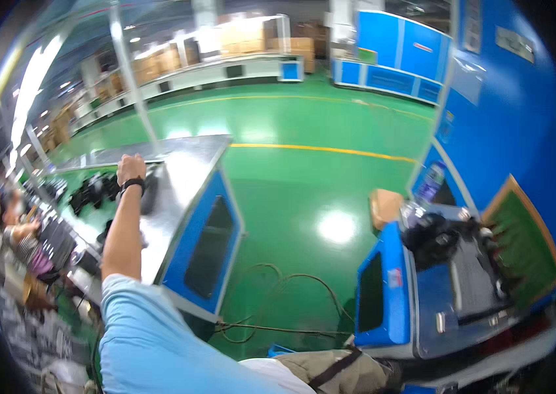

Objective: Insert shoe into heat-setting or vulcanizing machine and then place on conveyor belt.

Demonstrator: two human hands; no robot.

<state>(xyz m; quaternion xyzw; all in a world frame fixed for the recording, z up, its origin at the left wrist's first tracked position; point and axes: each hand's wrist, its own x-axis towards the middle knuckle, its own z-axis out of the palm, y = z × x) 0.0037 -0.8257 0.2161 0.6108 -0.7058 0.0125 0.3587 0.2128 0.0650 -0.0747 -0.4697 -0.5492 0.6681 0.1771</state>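
Progress is tough to judge from this head view, tbh. The bare left hand [131,169], black band on the wrist, is stretched out over the silver sheet-metal workbench with blue side panels [189,157], so I'd call it mid-reach or mid-handling at best. Fingers look curled in, knuckles up, but I can't tell if they've got hold of anything or how tight they are. Right hand isn't visible at all.

The lumpy matte-black parts [94,192] are at the workbench's left side, just beyond the forearm, lying in a loose heap, so that bit looks unsorted to me. A dark, blurry lump [150,196] sits on the workbench just right of the wrist. No finished pile that I can pick out, so most of the job may be left.

Materials: the workbench top is smooth and throws a big white glare. Right of it, across the glossy green floor [291,197], there's a boxy blue metal cabinet [393,289] carrying rounded black pieces [430,240]. Farther right of the workbench leans a flat green board with a tan edge [527,243]. Thin looped cable [291,276] snakes from the workbench's foot.
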